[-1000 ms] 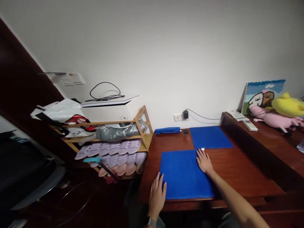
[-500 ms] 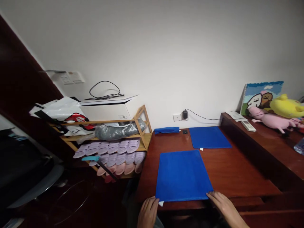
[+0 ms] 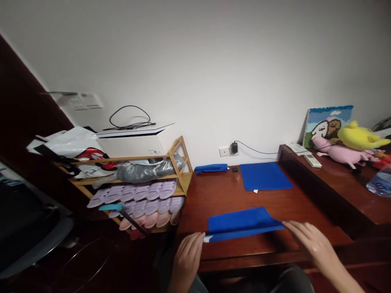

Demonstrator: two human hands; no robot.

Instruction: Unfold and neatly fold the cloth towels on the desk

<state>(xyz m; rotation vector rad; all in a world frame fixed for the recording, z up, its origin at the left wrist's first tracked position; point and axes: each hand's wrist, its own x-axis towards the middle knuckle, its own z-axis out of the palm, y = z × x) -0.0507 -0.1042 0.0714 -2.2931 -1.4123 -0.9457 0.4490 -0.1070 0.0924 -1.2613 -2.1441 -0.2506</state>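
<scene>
A blue cloth (image 3: 240,220) lies near the front of the brown desk (image 3: 226,252), its near edge lifted and folding over toward the back. My left hand (image 3: 187,254) pinches the near left corner, beside a white tag (image 3: 208,239). At the near right corner my right hand (image 3: 305,240) grips the same edge, fingers closed. Behind it, a second blue cloth (image 3: 265,176) is spread flat at the back right of the desk. A rolled or folded blue cloth (image 3: 211,168) rests at the back left, against the wall.
Left of the desk stands a wooden rack (image 3: 186,175) with several slippers (image 3: 154,190) and a white box (image 3: 137,144). On the raised ledge at right are a remote control (image 3: 312,160), plush toys (image 3: 339,154) and a plastic bottle (image 3: 381,183). A black adapter (image 3: 234,147) is plugged in the wall.
The front blue cloth was flat; its near edge is now raised and carried toward the back by both hands. My right hand has moved up and slightly right.
</scene>
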